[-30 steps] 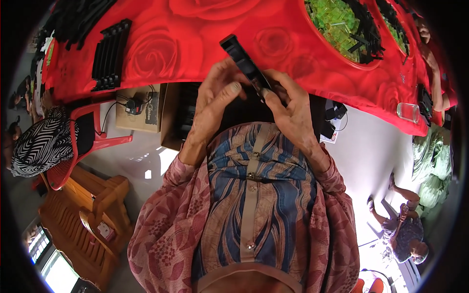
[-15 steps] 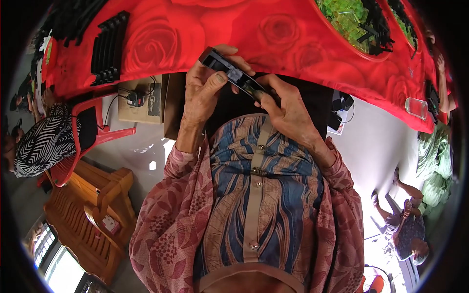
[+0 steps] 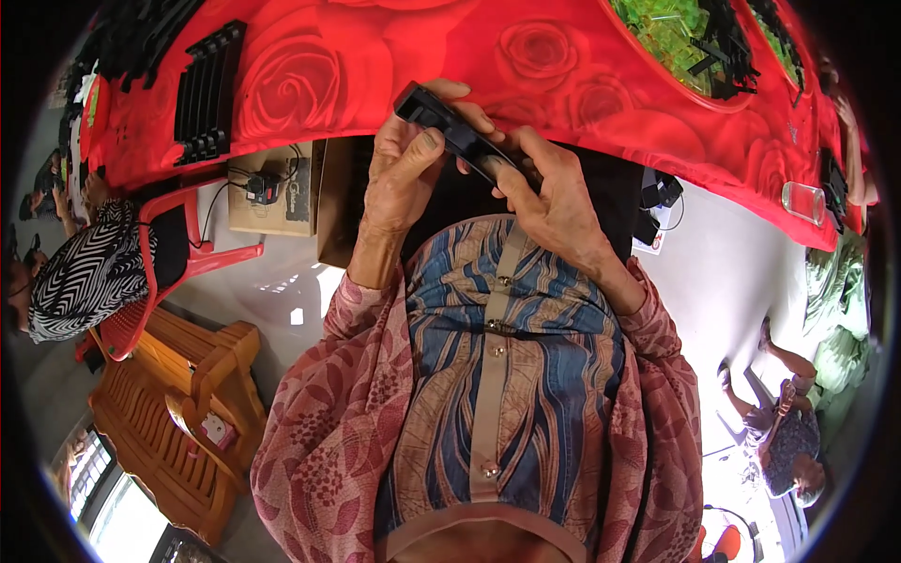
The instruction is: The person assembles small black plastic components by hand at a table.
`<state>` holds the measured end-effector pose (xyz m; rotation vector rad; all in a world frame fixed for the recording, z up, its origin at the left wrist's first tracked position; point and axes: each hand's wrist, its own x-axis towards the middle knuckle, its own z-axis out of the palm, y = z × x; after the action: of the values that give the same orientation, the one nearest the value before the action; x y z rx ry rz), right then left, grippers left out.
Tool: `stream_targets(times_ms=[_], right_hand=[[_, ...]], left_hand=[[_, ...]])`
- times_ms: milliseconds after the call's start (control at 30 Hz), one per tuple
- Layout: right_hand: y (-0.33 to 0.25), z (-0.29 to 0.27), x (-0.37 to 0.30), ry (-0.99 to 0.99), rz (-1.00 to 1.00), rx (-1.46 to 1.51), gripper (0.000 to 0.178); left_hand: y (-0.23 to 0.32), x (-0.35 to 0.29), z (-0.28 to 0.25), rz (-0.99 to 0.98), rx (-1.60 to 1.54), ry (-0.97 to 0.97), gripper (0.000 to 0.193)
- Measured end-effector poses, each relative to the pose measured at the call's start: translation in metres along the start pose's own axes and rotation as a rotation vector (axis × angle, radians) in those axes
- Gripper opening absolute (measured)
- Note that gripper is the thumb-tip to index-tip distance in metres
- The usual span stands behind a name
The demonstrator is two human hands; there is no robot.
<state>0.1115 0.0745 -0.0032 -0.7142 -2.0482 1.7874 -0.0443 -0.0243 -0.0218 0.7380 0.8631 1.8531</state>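
Observation:
Between my two hands, over the near edge of the table, is a long narrow black plastic piece (image 3: pixel 457 131), slanting from upper left down to the right. My left hand (image 3: pixel 399 178) grips its far end, with the thumb pressed on the near face and fingers behind. My right hand (image 3: pixel 561 208) pinches the lower end, and its thumb and fingers hide that part. On the table to the left, several similar black pieces (image 3: pixel 208 92) lie side by side in a row.
A red rose-patterned cloth (image 3: pixel 375 66) covers the table. At the far right, a round tray holds translucent yellow-green pieces (image 3: pixel 657 38) and black ones. A clear cup (image 3: pixel 803 204) lies near the right edge. Left are a red chair (image 3: pixel 174 244) and a wooden bench (image 3: pixel 169 422); people sit nearby.
The black piece has turned in my hands, so its hollow inside with a greyish part no longer shows as plainly. My left hand has shifted slightly up and right.

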Motion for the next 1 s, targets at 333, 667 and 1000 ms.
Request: stream_targets(times_ms=[333,667,1000], right_hand=[[-0.004,-0.003,-0.004,0.042,-0.091,0.207,0.041],[-0.006,-0.008,-0.015,0.048,-0.505,-0.562,0.051],[-0.005,-0.014,-0.014,-0.082,-0.463,-0.725,0.048]], left_hand=[[-0.006,0.0,-0.005,0.003,-0.085,-0.009,0.044],[-0.009,-0.002,-0.008,-0.064,-0.221,0.12,0.036],[-0.005,-0.001,-0.005,-0.076,-0.106,0.229,0.036]])
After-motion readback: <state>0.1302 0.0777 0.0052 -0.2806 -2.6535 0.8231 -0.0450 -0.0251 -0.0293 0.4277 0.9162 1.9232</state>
